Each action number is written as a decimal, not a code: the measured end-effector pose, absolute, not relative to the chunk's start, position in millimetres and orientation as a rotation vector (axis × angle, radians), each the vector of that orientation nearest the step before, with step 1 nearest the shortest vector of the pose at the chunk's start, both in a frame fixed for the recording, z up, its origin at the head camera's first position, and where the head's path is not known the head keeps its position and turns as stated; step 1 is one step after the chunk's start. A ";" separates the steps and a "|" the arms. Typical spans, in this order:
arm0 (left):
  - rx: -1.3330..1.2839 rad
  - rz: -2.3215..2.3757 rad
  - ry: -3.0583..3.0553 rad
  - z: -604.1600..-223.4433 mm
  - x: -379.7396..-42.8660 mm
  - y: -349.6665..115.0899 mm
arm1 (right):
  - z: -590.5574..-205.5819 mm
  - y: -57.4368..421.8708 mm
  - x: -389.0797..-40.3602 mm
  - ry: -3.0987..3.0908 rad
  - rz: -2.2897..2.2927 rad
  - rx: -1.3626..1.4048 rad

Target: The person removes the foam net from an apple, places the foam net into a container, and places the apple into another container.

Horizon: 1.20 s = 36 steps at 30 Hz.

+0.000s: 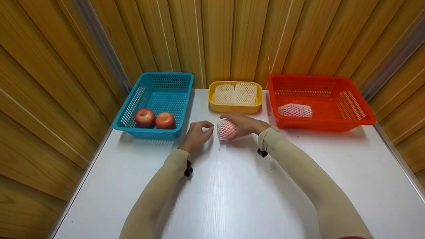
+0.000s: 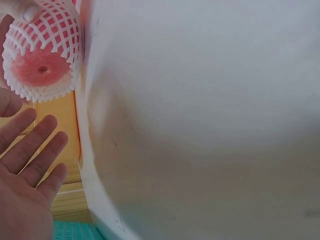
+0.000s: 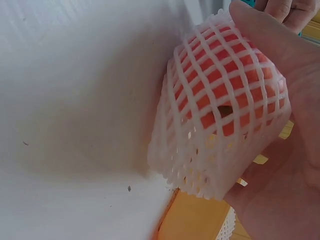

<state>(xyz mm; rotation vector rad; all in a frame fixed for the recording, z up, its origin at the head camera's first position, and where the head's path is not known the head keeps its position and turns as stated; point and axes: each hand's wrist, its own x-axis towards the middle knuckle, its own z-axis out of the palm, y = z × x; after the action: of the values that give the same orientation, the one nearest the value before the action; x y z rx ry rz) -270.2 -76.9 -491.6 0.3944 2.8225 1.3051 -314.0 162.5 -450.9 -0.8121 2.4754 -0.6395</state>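
Observation:
A red apple in a white foam net (image 1: 227, 129) is gripped by my right hand (image 1: 244, 125) over the middle of the table. In the right wrist view, the foam net (image 3: 215, 100) covers the apple's side and hangs past one end. The left wrist view shows the apple's bare end (image 2: 42, 69) poking out of the net's other opening. My left hand (image 1: 198, 133) is just left of the netted apple, holding nothing. Its fingers (image 2: 37, 155) are spread apart and fairly straight.
A blue basket (image 1: 149, 132) with two bare apples (image 1: 145, 118) stands at the left. Behind my hands, a yellow basket (image 1: 234, 109) contains foam nets (image 1: 245, 93). At the right, a red basket (image 1: 327, 123) holds a netted apple (image 1: 295, 110). Wooden panelling rises behind the white table (image 1: 229, 199).

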 end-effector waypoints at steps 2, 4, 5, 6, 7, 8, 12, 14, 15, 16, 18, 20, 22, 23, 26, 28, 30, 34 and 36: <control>0.405 1.300 2.833 -491.6 -270.0 -76.8 | -451.2 162.7 -313.5 2.468 -0.637 -0.803; 0.418 1.300 2.845 -491.8 -269.7 -76.6 | -451.0 163.0 -312.8 2.467 -0.627 -0.802; 0.419 1.299 2.848 -492.0 -269.7 -76.6 | -450.8 163.1 -312.5 2.469 -0.618 -0.803; 0.416 1.297 2.848 -492.0 -269.8 -76.4 | -450.5 163.1 -312.3 2.468 -0.612 -0.801; 0.413 1.290 2.849 -492.0 -269.9 -76.3 | -450.4 163.2 -312.0 2.467 -0.605 -0.802; 0.407 1.284 2.849 -491.8 -269.8 -76.2 | -450.1 163.4 -311.6 2.465 -0.601 -0.803; 0.397 1.269 2.843 -490.9 -270.1 -76.0 | -449.2 163.7 -310.5 2.458 -0.588 -0.825; 0.405 1.280 2.842 -490.7 -269.7 -76.0 | -448.3 164.0 -309.7 2.457 -0.582 -0.836; 0.417 1.287 2.843 -491.0 -269.7 -76.1 | -447.8 164.1 -309.2 2.458 -0.580 -0.841; 0.430 1.295 2.844 -491.2 -269.5 -76.3 | -447.3 164.2 -308.7 2.457 -0.578 -0.846; 0.458 1.305 2.847 -491.9 -268.8 -76.9 | -446.5 165.0 -307.8 2.457 -0.571 -0.861; 0.485 1.307 2.849 -492.9 -267.7 -77.8 | -446.1 165.7 -306.9 2.456 -0.560 -0.887; 0.498 1.309 2.845 -493.3 -266.1 -78.9 | -445.5 166.7 -305.5 2.453 -0.554 -0.914; 0.498 1.306 2.844 -493.6 -265.2 -79.6 | -445.1 167.4 -304.7 2.453 -0.550 -0.924; 0.517 1.303 2.839 -494.7 -262.3 -81.5 | -444.1 169.7 -302.5 2.457 -0.551 -0.926; 0.551 1.311 2.838 -495.7 -260.7 -82.9 | -443.7 172.1 -301.3 2.461 -0.557 -0.924; 0.577 1.314 2.839 -497.2 -259.3 -84.0 | -443.7 174.3 -301.0 2.464 -0.567 -0.932; 0.600 1.342 2.825 -499.5 -256.7 -85.8 | -442.1 178.8 -299.6 2.461 -0.590 -0.944; 0.589 1.348 2.820 -500.0 -255.4 -86.4 | -441.1 180.7 -298.8 2.461 -0.605 -0.930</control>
<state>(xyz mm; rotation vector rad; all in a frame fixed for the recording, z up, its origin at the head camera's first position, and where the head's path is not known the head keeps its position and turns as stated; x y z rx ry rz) -255.4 -86.4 -500.0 0.5892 2.8204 1.3483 -298.8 180.7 -441.1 -0.9298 2.4610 -0.6047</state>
